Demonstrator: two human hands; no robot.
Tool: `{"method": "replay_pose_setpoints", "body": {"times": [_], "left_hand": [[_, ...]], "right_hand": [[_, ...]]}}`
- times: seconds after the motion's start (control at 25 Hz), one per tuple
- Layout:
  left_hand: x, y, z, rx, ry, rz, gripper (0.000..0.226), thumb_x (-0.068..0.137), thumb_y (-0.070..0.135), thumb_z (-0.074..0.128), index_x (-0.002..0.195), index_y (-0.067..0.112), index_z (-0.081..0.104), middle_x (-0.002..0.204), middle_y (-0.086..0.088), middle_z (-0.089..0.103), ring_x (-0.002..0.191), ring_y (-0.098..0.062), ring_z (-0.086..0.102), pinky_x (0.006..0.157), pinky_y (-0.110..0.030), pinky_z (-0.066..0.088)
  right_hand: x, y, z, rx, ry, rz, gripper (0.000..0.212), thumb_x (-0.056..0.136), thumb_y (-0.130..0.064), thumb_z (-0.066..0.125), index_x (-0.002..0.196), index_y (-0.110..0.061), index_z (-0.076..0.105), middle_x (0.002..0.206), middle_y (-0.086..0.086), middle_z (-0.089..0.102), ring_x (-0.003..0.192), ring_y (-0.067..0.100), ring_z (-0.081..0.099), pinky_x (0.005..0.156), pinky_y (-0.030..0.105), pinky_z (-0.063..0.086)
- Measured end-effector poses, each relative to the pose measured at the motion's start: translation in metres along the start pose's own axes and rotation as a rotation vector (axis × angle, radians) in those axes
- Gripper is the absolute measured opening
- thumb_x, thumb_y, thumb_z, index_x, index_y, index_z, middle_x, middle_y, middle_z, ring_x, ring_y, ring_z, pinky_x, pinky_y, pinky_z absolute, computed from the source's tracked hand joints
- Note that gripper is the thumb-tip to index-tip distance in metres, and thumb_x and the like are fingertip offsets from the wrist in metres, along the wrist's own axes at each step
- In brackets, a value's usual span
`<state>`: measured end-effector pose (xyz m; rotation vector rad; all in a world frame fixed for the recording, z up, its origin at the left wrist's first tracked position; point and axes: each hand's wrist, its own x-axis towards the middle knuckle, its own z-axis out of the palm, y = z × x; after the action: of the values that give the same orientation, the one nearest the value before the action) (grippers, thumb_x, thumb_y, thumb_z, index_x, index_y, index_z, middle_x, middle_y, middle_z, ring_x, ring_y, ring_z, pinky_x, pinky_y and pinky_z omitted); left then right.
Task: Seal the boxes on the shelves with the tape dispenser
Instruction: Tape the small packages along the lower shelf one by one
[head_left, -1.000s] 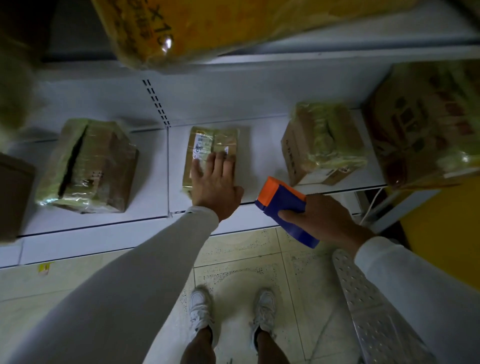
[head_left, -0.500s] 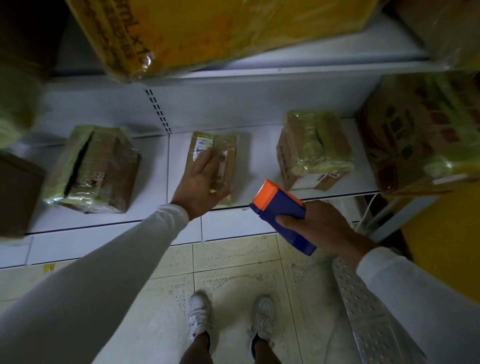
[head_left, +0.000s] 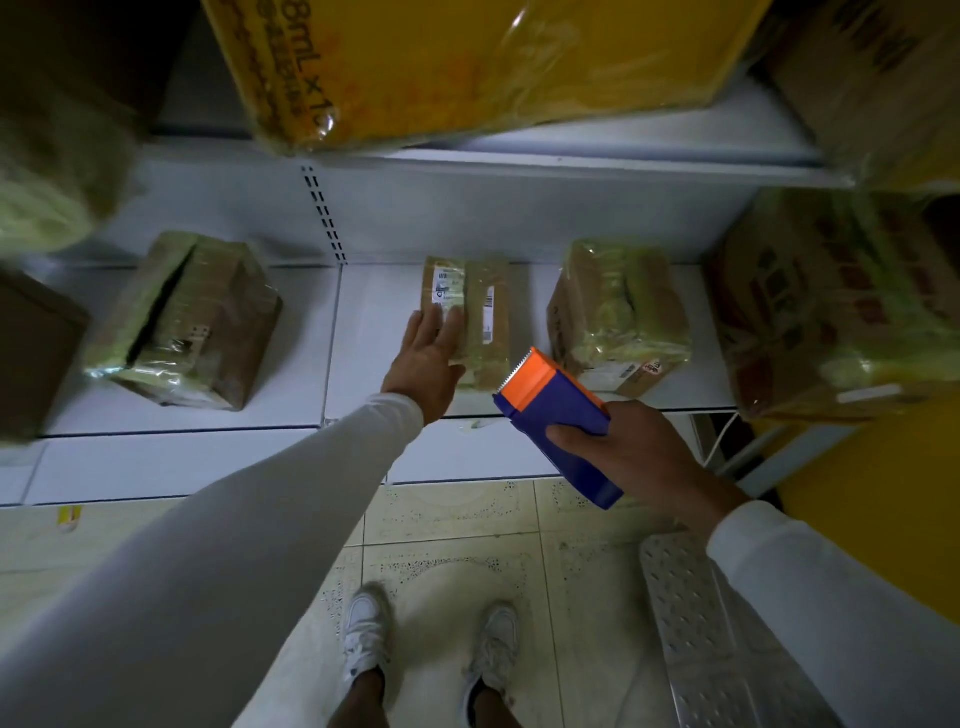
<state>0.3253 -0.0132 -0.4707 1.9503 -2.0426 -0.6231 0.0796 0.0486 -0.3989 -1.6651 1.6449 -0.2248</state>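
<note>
Since half a second ago the blue tape dispenser with the orange head, gripped in the right hand, has risen toward the small flat taped cardboard parcel at frame centre. The left hand lies flat, fingers spread, on the parcel's left edge. The yellow carton at the top reads "8mL x 1".

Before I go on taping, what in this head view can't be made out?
- Small box: label print too small; near-left part hidden by the left hand.
- Tape dispenser: tape roll hidden by its casing and the right hand.
- Yellow carton: cut off by the top edge.
</note>
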Motion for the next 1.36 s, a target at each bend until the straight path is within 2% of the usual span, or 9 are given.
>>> {"method": "replay_pose_setpoints", "body": {"times": [0.12, 0.28, 0.44, 0.64, 0.8, 0.92, 1.04, 1.36], "left_hand": [[-0.013, 0.000, -0.010, -0.054, 0.039, -0.037, 0.086, 0.092, 0.031, 0.059, 0.153, 0.017, -0.001, 0.160, -0.011, -0.004, 0.147, -0.029, -0.005, 0.118, -0.040, 0.008], [-0.046, -0.022, -0.047, 0.021, 0.029, -0.043, 0.080, 0.092, 0.045, 0.054, 0.151, 0.009, 0.014, 0.159, -0.012, 0.011, 0.147, -0.025, 0.008, 0.118, -0.037, 0.012], [-0.093, -0.045, -0.102, 0.020, 0.057, -0.025, 0.077, 0.087, 0.044, 0.062, 0.147, 0.010, 0.029, 0.154, -0.010, 0.028, 0.141, -0.026, 0.026, 0.114, -0.037, 0.024], [-0.133, -0.093, -0.152, 0.055, 0.152, -0.067, 0.074, 0.085, 0.042, 0.066, 0.143, 0.007, 0.036, 0.146, -0.013, 0.039, 0.133, -0.032, 0.037, 0.108, -0.038, 0.032], [-0.153, -0.147, -0.180, 0.037, 0.165, -0.071, 0.071, 0.084, 0.043, 0.067, 0.139, 0.008, 0.041, 0.144, -0.012, 0.041, 0.131, -0.032, 0.040, 0.103, -0.042, 0.038], [-0.166, -0.191, -0.196, 0.031, 0.140, -0.042, 0.068, 0.084, 0.045, 0.064, 0.137, 0.008, 0.043, 0.142, -0.013, 0.044, 0.127, -0.034, 0.043, 0.102, -0.044, 0.040], [-0.170, -0.227, -0.206, 0.053, 0.093, -0.044, 0.070, 0.085, 0.044, 0.064, 0.139, 0.006, 0.040, 0.144, -0.014, 0.042, 0.132, -0.034, 0.037, 0.107, -0.044, 0.035], [-0.140, -0.240, -0.198, 0.098, 0.051, -0.113, 0.074, 0.085, 0.049, 0.062, 0.141, 0.008, 0.036, 0.144, -0.013, 0.040, 0.132, -0.033, 0.036, 0.106, -0.043, 0.036]], "right_hand": [[-0.003, 0.001, -0.004, -0.002, -0.004, 0.002, 0.040, 0.082, -0.059, 0.065, 0.076, -0.020, 0.062, 0.069, -0.002, 0.067, 0.063, 0.015, 0.064, 0.059, 0.027, 0.045], [-0.001, -0.023, -0.002, 0.009, -0.033, -0.042, 0.040, 0.082, -0.056, 0.066, 0.077, -0.016, 0.066, 0.069, 0.002, 0.068, 0.064, 0.018, 0.064, 0.059, 0.029, 0.043], [0.001, -0.070, 0.009, 0.031, -0.110, -0.102, 0.035, 0.082, -0.056, 0.067, 0.081, -0.021, 0.065, 0.073, 0.001, 0.068, 0.068, 0.021, 0.065, 0.060, 0.029, 0.044], [-0.002, -0.130, 0.040, 0.001, -0.167, -0.183, 0.034, 0.083, -0.055, 0.067, 0.090, -0.021, 0.066, 0.079, 0.000, 0.069, 0.071, 0.020, 0.066, 0.060, 0.027, 0.046], [-0.003, -0.175, 0.076, 0.007, -0.127, -0.159, 0.043, 0.081, -0.055, 0.068, 0.097, -0.016, 0.067, 0.086, 0.006, 0.071, 0.076, 0.023, 0.069, 0.070, 0.037, 0.055], [-0.004, -0.199, 0.110, -0.061, -0.069, -0.115, 0.053, 0.080, -0.059, 0.068, 0.093, -0.007, 0.068, 0.082, 0.012, 0.071, 0.073, 0.028, 0.069, 0.067, 0.035, 0.052], [-0.010, -0.222, 0.139, -0.054, -0.047, -0.069, 0.058, 0.080, -0.058, 0.068, 0.091, -0.001, 0.067, 0.080, 0.016, 0.071, 0.071, 0.028, 0.069, 0.062, 0.031, 0.047], [-0.019, -0.231, 0.151, -0.012, -0.041, -0.062, 0.056, 0.083, -0.053, 0.068, 0.089, 0.002, 0.065, 0.077, 0.017, 0.070, 0.069, 0.029, 0.068, 0.059, 0.028, 0.044]]}}
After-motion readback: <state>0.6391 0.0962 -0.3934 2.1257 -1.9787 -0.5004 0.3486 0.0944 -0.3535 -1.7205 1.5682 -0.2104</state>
